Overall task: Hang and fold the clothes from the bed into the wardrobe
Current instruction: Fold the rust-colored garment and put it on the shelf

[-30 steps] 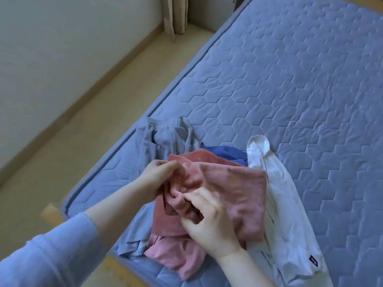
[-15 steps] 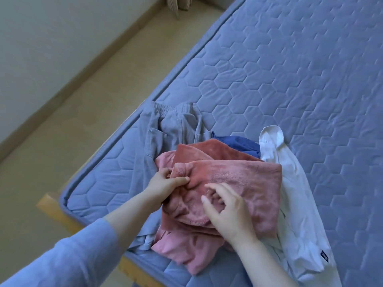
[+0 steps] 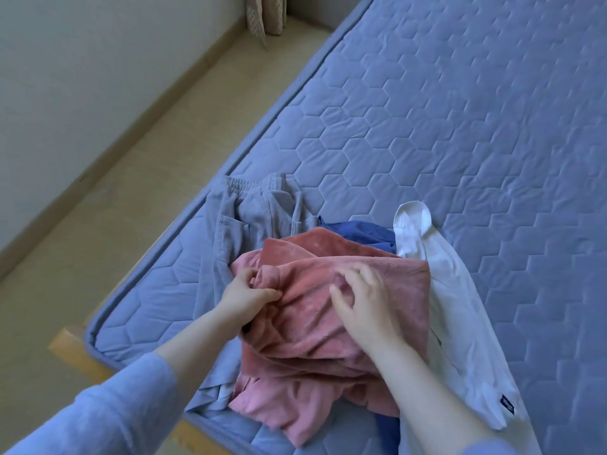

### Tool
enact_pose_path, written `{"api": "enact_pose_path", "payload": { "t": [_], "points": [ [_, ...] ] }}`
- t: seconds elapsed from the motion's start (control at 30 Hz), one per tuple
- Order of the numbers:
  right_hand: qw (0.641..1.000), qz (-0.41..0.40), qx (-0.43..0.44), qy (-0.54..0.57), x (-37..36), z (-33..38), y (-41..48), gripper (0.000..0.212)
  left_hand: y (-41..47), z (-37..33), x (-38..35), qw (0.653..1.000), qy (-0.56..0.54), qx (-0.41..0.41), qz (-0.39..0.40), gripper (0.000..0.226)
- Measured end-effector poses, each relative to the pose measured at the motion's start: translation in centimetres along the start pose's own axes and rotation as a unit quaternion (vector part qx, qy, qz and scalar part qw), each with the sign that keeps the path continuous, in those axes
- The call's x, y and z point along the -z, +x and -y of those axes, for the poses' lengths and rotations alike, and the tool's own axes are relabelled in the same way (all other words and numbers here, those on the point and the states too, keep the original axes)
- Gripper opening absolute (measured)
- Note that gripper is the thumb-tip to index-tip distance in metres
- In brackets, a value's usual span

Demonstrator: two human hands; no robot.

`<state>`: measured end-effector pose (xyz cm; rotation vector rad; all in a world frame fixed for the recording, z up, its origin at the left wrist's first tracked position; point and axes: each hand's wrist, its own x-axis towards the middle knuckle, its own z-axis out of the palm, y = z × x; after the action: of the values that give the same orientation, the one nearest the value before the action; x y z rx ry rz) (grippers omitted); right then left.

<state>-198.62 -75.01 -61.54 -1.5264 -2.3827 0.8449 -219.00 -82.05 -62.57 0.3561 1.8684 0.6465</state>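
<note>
Barely begun — no piece hung or folded | left hand (image 3: 244,292) pinching pink garment (image 3: 328,339) atop pile, near-left bed (image 3: 427,126) corner | right hand (image 3: 361,310) spread-fingered over it | grey trousers (image 3: 249,218), blue garment (image 3: 361,233), white shirt (image 3: 460,307) — all left to do

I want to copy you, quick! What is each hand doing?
Left hand: fingers pinch the pink fleece.
Right hand: open, over the pink fleece, holding nothing.

- Mattress (image 3: 460,126): blue-grey, quilted in hexagons.
- Fleece garment (image 3: 312,323): dusty pink, plain.
- Trousers (image 3: 249,218), at its 11 o'clock: pale grey.
- Blue garment (image 3: 361,233), at its 1 o'clock: royal blue.
- Shirt (image 3: 453,307), at its 3 o'clock: white, with a navy label (image 3: 507,403).
- Curtain (image 3: 256,21): beige, small dots.
- Floor (image 3: 131,192): cream.
</note>
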Motion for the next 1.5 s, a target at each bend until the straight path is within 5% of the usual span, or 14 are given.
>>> {"api": "enact_pose_path", "payload": {
  "t": [0.13,0.27,0.37,0.47,0.57,0.7,0.87,1.0,1.17,1.4,1.5],
  "points": [
    [0.989,0.128,-0.060,-0.043,0.6,0.1,6.0,0.043,-0.9,0.0,0.4,0.999,-0.028,-0.010,0.031,0.046],
    [0.901,0.373,-0.155,-0.158,1.6,-2.2,8.7,0.052,-2.0,-0.2,1.8,0.978,-0.071,-0.021,0.195,0.054],
    [0.868,0.440,-0.199,-0.115,2.9,-4.9,7.5,0.050,-2.6,0.0,1.6,0.963,-0.040,-0.039,0.262,0.052],
    [0.894,0.395,-0.205,-0.054,3.0,-7.0,5.7,0.053,-2.6,0.1,0.7,0.977,-0.006,-0.056,0.204,0.053],
    [0.918,0.336,-0.202,0.054,1.8,-7.7,5.1,0.033,-2.4,-0.2,0.1,0.984,-0.010,-0.054,0.169,0.052],
    [0.916,0.355,-0.173,0.070,1.9,-6.7,5.8,0.019,-2.3,-0.6,0.2,0.986,-0.030,-0.067,0.152,0.046],
    [0.911,0.388,-0.125,-0.054,7.1,-8.3,7.5,0.017,-2.8,-0.3,-0.1,0.966,-0.127,-0.062,0.217,0.043],
    [0.902,0.372,-0.106,-0.194,8.2,-10.8,8.7,0.009,-2.2,-0.1,-1.7,0.977,-0.133,-0.041,0.163,0.043],
    [0.960,0.238,-0.143,-0.041,6.8,-11.8,6.9,0.036,-0.6,-0.1,-2.8,0.985,-0.131,-0.011,0.115,0.035],
    [0.990,0.010,-0.069,-0.121,8.8,-13.2,3.2,0.056,-0.4,-0.4,-2.8,0.973,-0.147,-0.023,0.173,0.051],
    [0.989,-0.046,-0.099,-0.095,8.6,-12.8,5.7,0.051,0.2,-0.3,-3.4,0.987,-0.121,-0.026,0.105,0.036]
  ]
}}
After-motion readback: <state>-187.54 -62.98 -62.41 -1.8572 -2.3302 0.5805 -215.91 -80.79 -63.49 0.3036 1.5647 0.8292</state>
